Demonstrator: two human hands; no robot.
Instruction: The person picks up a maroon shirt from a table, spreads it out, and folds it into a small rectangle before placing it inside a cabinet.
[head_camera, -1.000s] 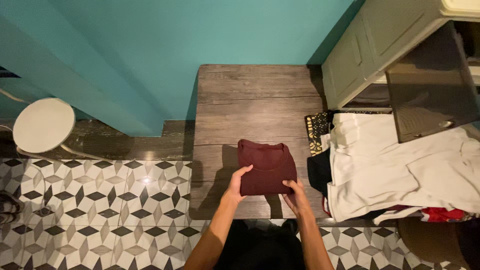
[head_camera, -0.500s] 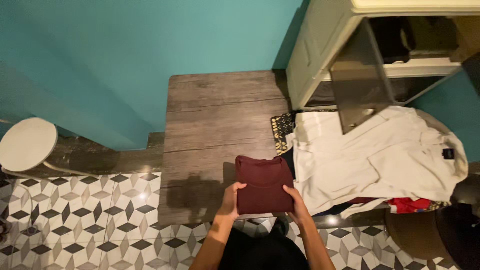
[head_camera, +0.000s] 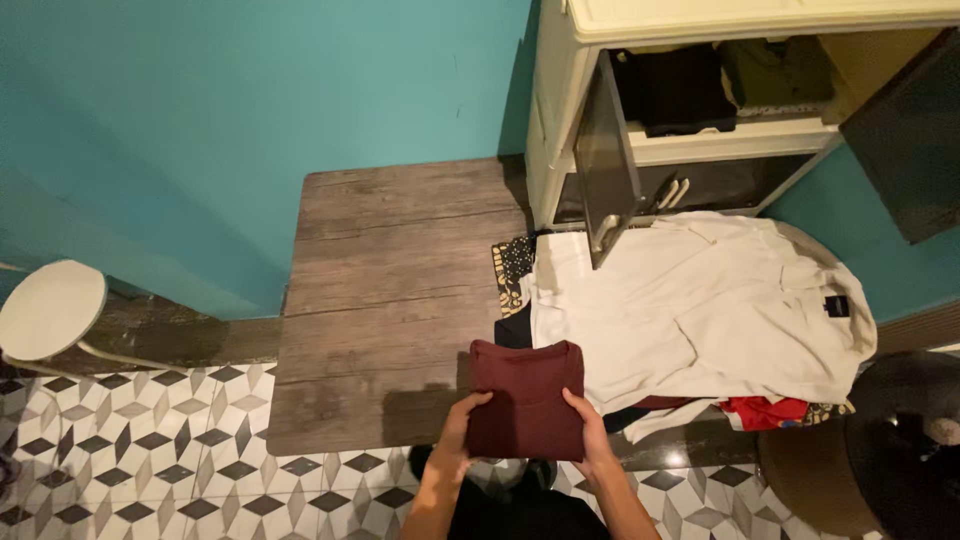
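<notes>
Maroon cloth, folded into a neat rectangle (head_camera: 525, 398), is held between both hands just above the near right corner of the wooden platform (head_camera: 385, 300), its near edge overhanging the platform's front toward the patterned floor tiles (head_camera: 150, 450). The garment's long axis runs away from the body, with the collar end farthest out. It lies directly ahead of the fingers, so that each hand meets it from the near corners. The left hand (head_camera: 462, 432) is clamped on the near left edge, thumb laid on top and fingers tucked beneath; the right hand (head_camera: 590, 437) is closed on the near right edge in the same way. Neither hand is clearly nearer; both forearms rise from the bottom of the view and converge slightly on the garment. Just to the right, a heap of white clothes (head_camera: 700, 310) is spread over darker and red pieces, almost touching the fold. Beyond it an open cream cabinet (head_camera: 690, 100) is seen, and far left a round white stool (head_camera: 50, 310)
</notes>
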